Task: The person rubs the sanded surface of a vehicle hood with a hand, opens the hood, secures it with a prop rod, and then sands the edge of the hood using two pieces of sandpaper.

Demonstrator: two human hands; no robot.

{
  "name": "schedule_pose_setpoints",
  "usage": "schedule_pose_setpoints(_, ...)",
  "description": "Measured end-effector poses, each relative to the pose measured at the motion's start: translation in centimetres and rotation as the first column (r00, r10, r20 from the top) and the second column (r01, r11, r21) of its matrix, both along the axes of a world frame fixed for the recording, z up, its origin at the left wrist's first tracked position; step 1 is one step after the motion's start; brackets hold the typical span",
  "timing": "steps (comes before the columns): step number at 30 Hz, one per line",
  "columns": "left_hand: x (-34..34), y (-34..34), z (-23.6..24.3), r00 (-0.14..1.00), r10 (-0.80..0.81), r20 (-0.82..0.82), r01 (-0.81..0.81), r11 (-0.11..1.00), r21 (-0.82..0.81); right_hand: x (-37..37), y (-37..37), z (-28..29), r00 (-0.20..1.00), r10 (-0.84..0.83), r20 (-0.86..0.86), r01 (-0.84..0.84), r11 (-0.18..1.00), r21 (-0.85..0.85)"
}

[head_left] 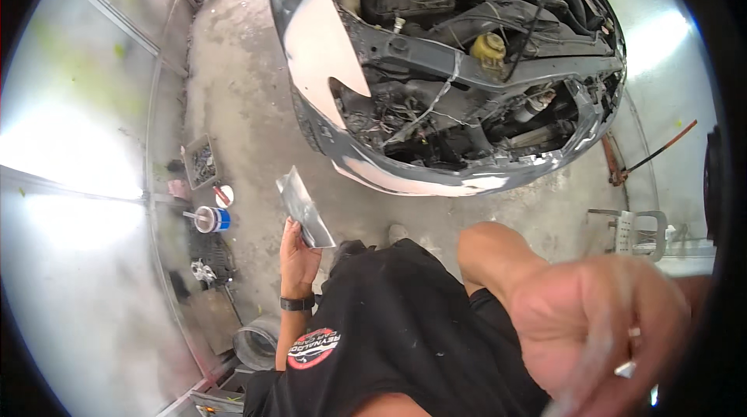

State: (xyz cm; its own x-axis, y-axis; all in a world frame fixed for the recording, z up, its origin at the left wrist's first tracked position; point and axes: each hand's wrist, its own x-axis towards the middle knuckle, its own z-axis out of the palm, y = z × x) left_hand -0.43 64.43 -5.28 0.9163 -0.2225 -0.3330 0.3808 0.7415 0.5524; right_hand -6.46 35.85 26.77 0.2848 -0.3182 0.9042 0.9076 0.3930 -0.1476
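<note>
My left hand (299,265), a dark band on its wrist, grips the lower end of a flat, shiny grey rectangular plate (305,208). The thumb lies over the plate's face, and the plate is held tilted above the concrete floor. Raised close at the lower right, my right hand (595,316) has its fingers curled together and partly smeared by motion. Small bright white bits (625,369) show between those fingers; I cannot make out what they are. Beyond both hands stands a car with an exposed engine bay (436,36) and a front bumper (428,177) patched in pale pink and grey.
Along the left wall are a grey tray (202,162), a blue-and-white can (212,219), a white lid (224,196) and a round metal container (257,345). At the right stand a rusty floor jack (617,170) and a pale plastic chair (626,232). Metal walls flank both sides.
</note>
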Motion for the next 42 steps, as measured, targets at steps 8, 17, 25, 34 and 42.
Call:
schedule_pose_setpoints(8, 4.7, 3.6, 2.8, 0.995, 0.005, 0.101, -0.014, 0.995, 0.094, 2.1, 2.0, -0.4, 0.980, 0.115, 0.159, -0.103, 0.991, -0.080)
schedule_pose_setpoints(17, 8.1, 4.4, 4.0, 0.956, -0.070, 0.284, -0.006, 0.966, 0.257, 7.7, 7.0, -4.7, 0.780, -0.535, -0.323, 0.261, 0.748, -0.610)
schedule_pose_setpoints(25, 11.5, 0.0, 8.4, 0.875, -0.348, 0.337, 0.153, 0.859, 0.489, 10.6, 7.5, -21.0, 0.260, -0.275, -0.926, -0.233, 0.913, -0.336)
schedule_pose_setpoints(34, 13.0, -6.0, 8.8, 0.915, -0.289, 0.282, 0.154, 0.896, 0.417, 13.5, 2.0, -22.9, 0.219, -0.319, -0.922, -0.314, 0.872, -0.376)
schedule_pose_setpoints(42, 14.5, -9.7, 6.7, 0.951, 0.123, 0.284, -0.215, 0.922, 0.322, 16.4, -4.2, -24.6, 0.231, 0.070, -0.970, -0.256, 0.967, 0.009)
